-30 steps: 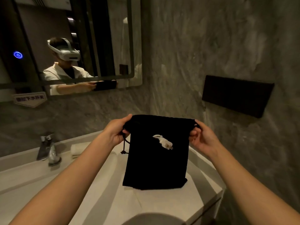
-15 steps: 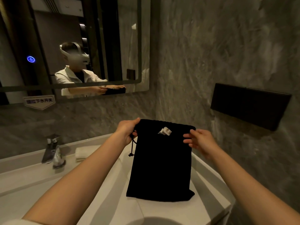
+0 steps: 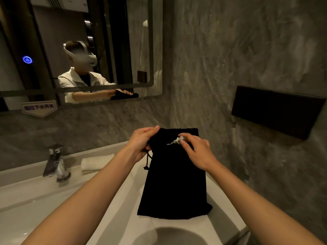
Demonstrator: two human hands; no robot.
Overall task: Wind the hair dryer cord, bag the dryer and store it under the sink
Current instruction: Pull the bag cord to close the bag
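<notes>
Holding black bag [image 3: 174, 184] | left hand [image 3: 141, 144] mouth | right hand [image 3: 198, 152] white tag [image 3: 176, 140]

A black drawstring bag [image 3: 175, 183] hangs upright, its bottom resting on the white tabletop [image 3: 113, 221]; a small white tag [image 3: 175, 140], perhaps a label, sits near its mouth.

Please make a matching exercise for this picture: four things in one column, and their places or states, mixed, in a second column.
Things:
1. bag
2. tap
3. towel
4. left hand

Places or states:
A. folded, right of the tap
B. pinching the bag's top left corner
C. black, lower end on the counter
D. on the sink's back edge, at left

Pairs: 1-C, 2-D, 3-A, 4-B
</notes>
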